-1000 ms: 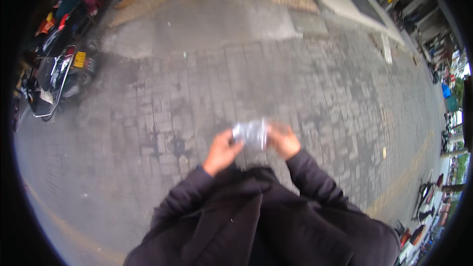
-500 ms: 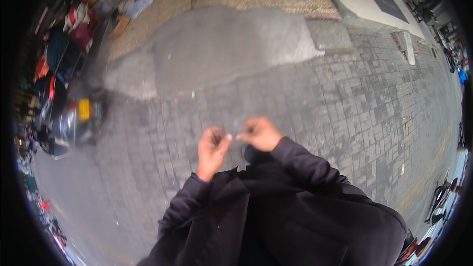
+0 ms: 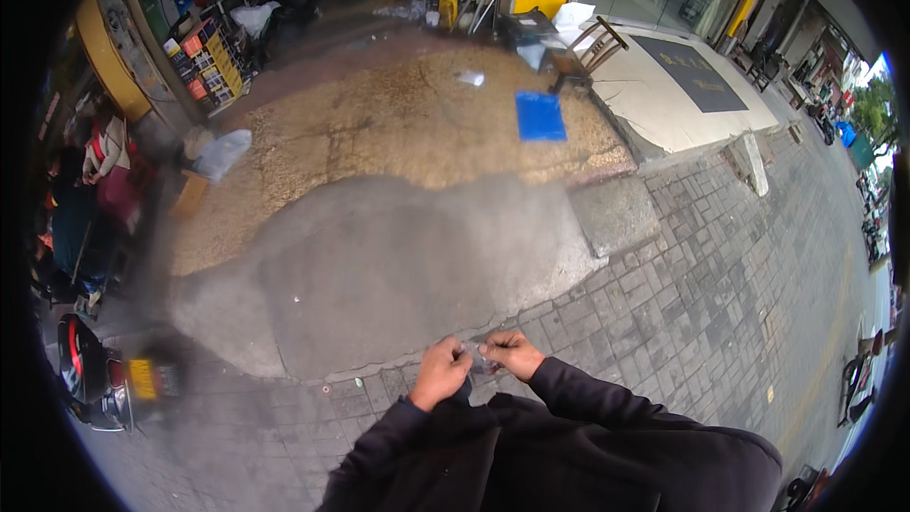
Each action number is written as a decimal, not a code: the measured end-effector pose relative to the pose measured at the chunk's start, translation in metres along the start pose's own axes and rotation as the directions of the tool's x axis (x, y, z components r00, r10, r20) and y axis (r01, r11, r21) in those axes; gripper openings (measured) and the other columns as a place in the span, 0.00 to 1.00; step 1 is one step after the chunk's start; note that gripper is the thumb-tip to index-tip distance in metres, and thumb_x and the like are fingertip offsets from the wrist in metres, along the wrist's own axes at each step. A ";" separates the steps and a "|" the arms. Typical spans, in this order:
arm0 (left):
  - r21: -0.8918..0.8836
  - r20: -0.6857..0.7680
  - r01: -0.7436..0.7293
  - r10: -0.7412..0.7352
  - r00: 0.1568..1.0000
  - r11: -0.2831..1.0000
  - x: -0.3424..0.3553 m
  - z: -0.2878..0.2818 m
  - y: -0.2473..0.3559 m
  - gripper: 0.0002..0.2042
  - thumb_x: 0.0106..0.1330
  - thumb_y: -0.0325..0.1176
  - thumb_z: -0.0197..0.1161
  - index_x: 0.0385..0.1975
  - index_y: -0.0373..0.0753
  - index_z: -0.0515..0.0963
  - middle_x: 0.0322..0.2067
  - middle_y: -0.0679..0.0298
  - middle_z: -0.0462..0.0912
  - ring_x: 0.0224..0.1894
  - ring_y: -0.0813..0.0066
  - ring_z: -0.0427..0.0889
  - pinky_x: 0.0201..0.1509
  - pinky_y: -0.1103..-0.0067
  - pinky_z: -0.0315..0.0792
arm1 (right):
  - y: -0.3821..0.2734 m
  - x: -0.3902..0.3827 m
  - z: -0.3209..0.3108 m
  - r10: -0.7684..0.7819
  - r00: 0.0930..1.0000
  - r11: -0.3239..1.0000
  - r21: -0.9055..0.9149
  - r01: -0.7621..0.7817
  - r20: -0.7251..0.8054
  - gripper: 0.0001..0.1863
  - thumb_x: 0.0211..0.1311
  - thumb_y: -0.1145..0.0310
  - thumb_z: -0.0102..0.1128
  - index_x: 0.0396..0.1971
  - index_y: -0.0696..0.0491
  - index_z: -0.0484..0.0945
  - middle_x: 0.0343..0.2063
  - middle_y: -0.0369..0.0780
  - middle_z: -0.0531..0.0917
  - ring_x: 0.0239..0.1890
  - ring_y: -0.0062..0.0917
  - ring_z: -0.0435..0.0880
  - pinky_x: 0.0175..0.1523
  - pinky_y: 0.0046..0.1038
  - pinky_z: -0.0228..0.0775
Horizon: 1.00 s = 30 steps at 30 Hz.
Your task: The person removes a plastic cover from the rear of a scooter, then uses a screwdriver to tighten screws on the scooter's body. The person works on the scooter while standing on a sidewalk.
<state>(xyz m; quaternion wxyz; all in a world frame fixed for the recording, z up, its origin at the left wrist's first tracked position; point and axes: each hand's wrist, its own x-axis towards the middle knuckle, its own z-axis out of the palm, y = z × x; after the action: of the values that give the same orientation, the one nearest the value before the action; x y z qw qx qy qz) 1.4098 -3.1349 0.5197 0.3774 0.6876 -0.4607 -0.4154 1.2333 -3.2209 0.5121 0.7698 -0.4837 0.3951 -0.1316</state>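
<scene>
In front of my dark jacket (image 3: 569,436), both hands are close together at the lower middle of the view. My left hand (image 3: 441,373) is closed, thumb against the curled fingers, on a small crumpled piece of clear plastic (image 3: 481,360). From the other side my right hand (image 3: 513,354) pinches the same plastic between thumb and fingers. The plastic spans the short gap between my fingertips. It is see-through and blurred, so I cannot tell whether it is a bag or a wrapper, or whether anything is inside.
Grey paving bricks (image 3: 701,256) and a cement ramp (image 3: 398,275) lie before me. A blue sheet (image 3: 540,117) and a wooden chair (image 3: 590,52) stand beyond. A scooter (image 3: 100,374) is at the left, near a seated person (image 3: 106,147). Boxes (image 3: 207,62) line the shop entrance.
The view has tilted up, showing more of the shop fronts, and my hands now sit lower in it. They have come closer together, with the plastic now between both.
</scene>
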 end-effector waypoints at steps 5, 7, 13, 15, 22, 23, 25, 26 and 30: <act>0.182 0.191 -0.104 0.069 0.979 0.978 0.177 -0.056 0.077 0.12 0.56 0.35 0.63 0.27 0.30 0.77 0.25 0.46 0.80 0.27 0.51 0.81 0.32 0.65 0.73 | -0.104 0.111 -0.050 -0.218 0.956 0.940 -0.307 0.151 -0.196 0.06 0.62 0.72 0.64 0.28 0.57 0.78 0.26 0.35 0.81 0.30 0.18 0.80 0.35 0.25 0.75; 0.223 0.260 -0.133 0.072 0.963 0.966 0.240 -0.066 0.100 0.11 0.56 0.35 0.63 0.27 0.32 0.76 0.25 0.47 0.80 0.29 0.51 0.82 0.33 0.65 0.73 | -0.139 0.159 -0.076 -0.266 0.957 0.874 -0.448 0.188 -0.118 0.05 0.58 0.77 0.64 0.32 0.57 0.77 0.29 0.33 0.81 0.34 0.17 0.80 0.40 0.24 0.74; 0.106 -0.031 -0.241 0.245 0.969 0.965 0.417 -0.077 0.141 0.09 0.58 0.30 0.66 0.35 0.34 0.78 0.29 0.53 0.82 0.29 0.59 0.83 0.34 0.68 0.76 | -0.240 0.324 -0.146 -0.159 0.986 0.987 -0.013 0.160 0.057 0.12 0.60 0.79 0.57 0.45 0.61 0.76 0.34 0.43 0.84 0.39 0.28 0.86 0.44 0.28 0.80; 0.315 -0.254 -0.286 0.371 0.893 0.905 0.470 -0.092 0.158 0.14 0.59 0.26 0.67 0.45 0.35 0.76 0.35 0.57 0.83 0.31 0.64 0.83 0.35 0.73 0.77 | -0.289 0.367 -0.170 -0.096 0.983 0.988 0.131 0.076 0.158 0.13 0.62 0.78 0.57 0.47 0.61 0.77 0.36 0.43 0.84 0.40 0.30 0.86 0.45 0.30 0.81; -0.095 0.091 0.133 -0.125 0.988 0.986 0.634 -0.161 0.221 0.04 0.66 0.24 0.62 0.36 0.32 0.75 0.27 0.64 0.81 0.28 0.80 0.81 0.32 0.80 0.76 | -0.446 0.472 -0.239 -0.139 0.987 0.976 0.179 0.122 0.086 0.14 0.64 0.70 0.62 0.46 0.61 0.75 0.35 0.42 0.84 0.37 0.26 0.86 0.42 0.27 0.81; -0.119 0.070 0.151 -0.143 0.987 0.981 0.656 -0.165 0.228 0.05 0.64 0.25 0.64 0.34 0.32 0.75 0.24 0.63 0.81 0.26 0.79 0.81 0.31 0.78 0.76 | -0.463 0.495 -0.250 -0.099 0.992 0.995 0.035 0.097 0.082 0.17 0.62 0.68 0.64 0.47 0.61 0.75 0.33 0.41 0.85 0.35 0.24 0.86 0.40 0.26 0.79; -0.121 0.065 0.159 -0.152 0.986 0.980 0.706 -0.173 0.237 0.07 0.63 0.27 0.66 0.32 0.32 0.75 0.21 0.62 0.81 0.24 0.80 0.81 0.29 0.78 0.75 | -0.488 0.538 -0.264 -0.129 0.991 0.989 0.074 0.127 0.017 0.16 0.63 0.67 0.64 0.46 0.60 0.76 0.32 0.40 0.85 0.32 0.23 0.85 0.37 0.25 0.77; -0.113 0.069 0.144 -0.137 0.988 0.983 0.729 -0.179 0.239 0.05 0.63 0.25 0.65 0.32 0.32 0.75 0.22 0.62 0.81 0.25 0.78 0.81 0.30 0.78 0.75 | -0.498 0.560 -0.274 -0.122 0.992 0.989 0.083 0.119 0.033 0.15 0.64 0.67 0.64 0.46 0.59 0.77 0.32 0.41 0.85 0.32 0.23 0.85 0.37 0.26 0.77; -0.739 0.059 0.188 -0.217 0.974 0.646 0.817 -0.200 0.247 0.04 0.64 0.20 0.61 0.36 0.35 0.74 0.26 0.61 0.80 0.25 0.74 0.78 0.30 0.78 0.74 | -0.539 0.642 -0.306 -0.050 0.991 0.977 0.214 0.023 0.121 0.13 0.64 0.72 0.63 0.45 0.62 0.76 0.33 0.44 0.86 0.33 0.28 0.88 0.37 0.30 0.83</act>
<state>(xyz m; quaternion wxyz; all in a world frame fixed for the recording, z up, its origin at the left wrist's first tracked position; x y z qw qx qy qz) 1.7027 -3.9529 0.6341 0.5828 0.5296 -0.1661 -0.5936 1.5248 -4.0604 0.5936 0.8379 -0.4133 0.3205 -0.1564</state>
